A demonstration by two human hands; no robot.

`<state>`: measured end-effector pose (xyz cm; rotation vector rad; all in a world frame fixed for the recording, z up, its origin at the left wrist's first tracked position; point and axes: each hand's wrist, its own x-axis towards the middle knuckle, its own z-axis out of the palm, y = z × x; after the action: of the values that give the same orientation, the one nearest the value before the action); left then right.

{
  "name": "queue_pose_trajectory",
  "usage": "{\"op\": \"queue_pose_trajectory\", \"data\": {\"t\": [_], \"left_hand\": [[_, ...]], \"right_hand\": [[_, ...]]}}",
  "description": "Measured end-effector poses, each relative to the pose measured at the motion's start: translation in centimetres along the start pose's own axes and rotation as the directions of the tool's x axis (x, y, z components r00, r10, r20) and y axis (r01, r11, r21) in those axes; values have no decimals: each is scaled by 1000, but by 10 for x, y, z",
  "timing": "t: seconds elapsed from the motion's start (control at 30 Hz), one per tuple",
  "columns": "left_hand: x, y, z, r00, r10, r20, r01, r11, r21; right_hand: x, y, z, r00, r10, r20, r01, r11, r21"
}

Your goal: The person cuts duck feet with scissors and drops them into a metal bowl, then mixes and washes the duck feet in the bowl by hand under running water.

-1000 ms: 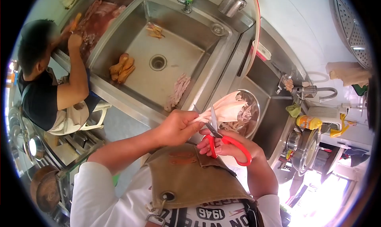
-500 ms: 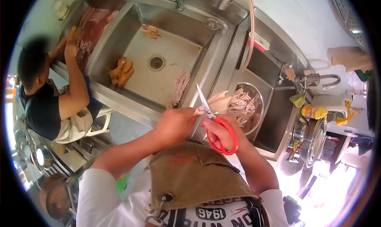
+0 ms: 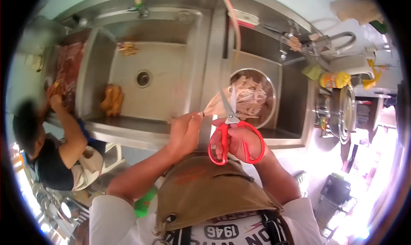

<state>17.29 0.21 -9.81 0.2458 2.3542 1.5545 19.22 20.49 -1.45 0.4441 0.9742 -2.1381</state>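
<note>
Pale, thin meat piece (image 3: 212, 107): pinched at one end by left hand (image 3: 185, 131), just past near edge of the middle sink, other end reaching toward metal bowl (image 3: 274, 98). Pinch looks meant to hold the piece steady and stretched for the blades. Left hand narrow, fingers closed on the piece.

Right hand (image 3: 253, 143) holds red-handled scissors (image 3: 231, 118), fingers in the loops, blades parted and pointing away from the body, over or beside the piece. Can't tell if the piece lies between the blades. Grip through both loops presumably gives control of the opening.

Bowl is in the right sink (image 3: 296, 110), by its left edge, holding a heap of pale strips (image 3: 250, 95). It is just beyond the scissors, probably so cut bits drop close by.

Middle sink (image 3: 162, 101): orange-brown meat pieces (image 3: 112, 100) at near-left corner, small yellowish pieces (image 3: 127, 49) at far-left corner, drain (image 3: 143, 78) between and to their right. Apart like that, likely sorted by kind.

Left sink: reddish meat (image 3: 70, 65), with a co-worker's arm (image 3: 68, 123) reaching to its near end. Hose (image 3: 233, 16) hangs by the divider; faucet (image 3: 319, 44) at far right, yellow-labelled bottle (image 3: 335, 79) beside the right sink.
</note>
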Motion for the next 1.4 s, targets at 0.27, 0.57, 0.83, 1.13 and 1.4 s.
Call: {"op": "queue_pose_trajectory", "data": {"t": [0.27, 0.57, 0.83, 1.13, 1.4], "left_hand": [[94, -21, 71, 875, 370, -313, -376, 926, 44], [112, -381, 37, 763, -643, -68, 612, 684, 397], [110, -312, 56, 609, -775, -167, 793, 599, 112], [94, -288, 14, 765, -606, -219, 615, 788, -34], [42, -132, -72, 726, -630, -276, 562, 775, -289]], "right_hand": [[-54, 28, -89, 834, -256, -488, 334, 939, 77], [-15, 32, -101, 789, -23, -613, 87, 993, 75], [13, 8, -107, 817, -32, -576, 29, 999, -15], [34, 10, -64, 907, -181, -381, 69, 954, -290], [22, 34, -21, 972, -163, -171, 66, 881, -468]]}}
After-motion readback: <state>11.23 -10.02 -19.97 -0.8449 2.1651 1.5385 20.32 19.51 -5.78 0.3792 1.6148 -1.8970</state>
